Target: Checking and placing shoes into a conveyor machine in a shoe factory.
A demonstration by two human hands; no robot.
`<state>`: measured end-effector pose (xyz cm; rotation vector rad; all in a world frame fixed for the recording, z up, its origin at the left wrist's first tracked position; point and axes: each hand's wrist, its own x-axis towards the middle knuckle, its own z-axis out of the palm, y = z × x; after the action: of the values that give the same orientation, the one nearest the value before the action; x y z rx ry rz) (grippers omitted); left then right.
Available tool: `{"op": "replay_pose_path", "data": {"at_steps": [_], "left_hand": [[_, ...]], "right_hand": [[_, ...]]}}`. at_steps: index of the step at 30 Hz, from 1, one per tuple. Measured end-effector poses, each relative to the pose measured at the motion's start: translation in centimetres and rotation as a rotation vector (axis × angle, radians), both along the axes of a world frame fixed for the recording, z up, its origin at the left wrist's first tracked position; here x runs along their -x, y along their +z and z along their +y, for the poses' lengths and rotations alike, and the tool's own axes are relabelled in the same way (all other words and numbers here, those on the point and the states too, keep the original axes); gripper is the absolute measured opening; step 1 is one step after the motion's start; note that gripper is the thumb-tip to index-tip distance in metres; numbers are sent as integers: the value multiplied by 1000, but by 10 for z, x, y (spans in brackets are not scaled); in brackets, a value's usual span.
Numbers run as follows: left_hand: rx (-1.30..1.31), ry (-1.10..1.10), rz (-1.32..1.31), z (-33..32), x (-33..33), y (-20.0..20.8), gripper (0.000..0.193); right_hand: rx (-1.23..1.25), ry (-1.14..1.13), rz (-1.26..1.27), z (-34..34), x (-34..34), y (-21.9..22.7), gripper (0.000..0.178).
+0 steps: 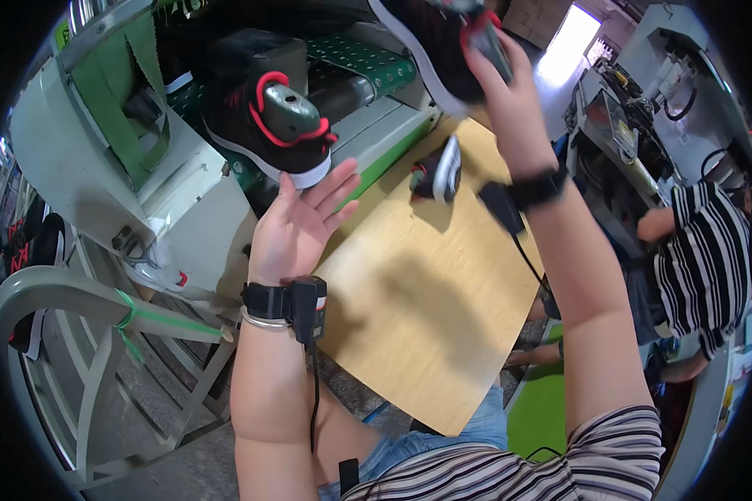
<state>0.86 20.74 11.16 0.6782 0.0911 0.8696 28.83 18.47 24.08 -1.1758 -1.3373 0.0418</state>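
Observation:
My left hand (301, 219) is palm up with its fingers stretched out, under the near end of a black shoe (267, 125) with a white sole and red collar edging. A grey-green last fills this shoe, which rests at the machine's mouth. Whether my fingers touch its sole I cannot tell. Raised at the top, my right hand (510, 96) grips a similar black shoe (443, 42) near its red collar and last; it is partly cut off and blurred. A third shoe (437, 173) lies on its side on the wooden board (426, 284) before me.
A green perforated conveyor belt (363, 60) runs inside the pale machine housing (83, 134). At left stands a metal-tube rack (100, 305) with dark shoes (50, 242) beside it. A co-worker in a striped shirt (706, 259) is at the right, near more machinery (614, 125).

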Motion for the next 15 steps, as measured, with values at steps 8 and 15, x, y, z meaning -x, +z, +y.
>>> {"op": "replay_pose_path", "data": {"at_steps": [8,15], "left_hand": [[-5,17,-152,7,5,-3,57],[99,63,-77,6,12,-13,49]], "right_hand": [[474,42,-201,183,-26,-54,77],[1021,-509,-519,40,-39,-218,114]]}}
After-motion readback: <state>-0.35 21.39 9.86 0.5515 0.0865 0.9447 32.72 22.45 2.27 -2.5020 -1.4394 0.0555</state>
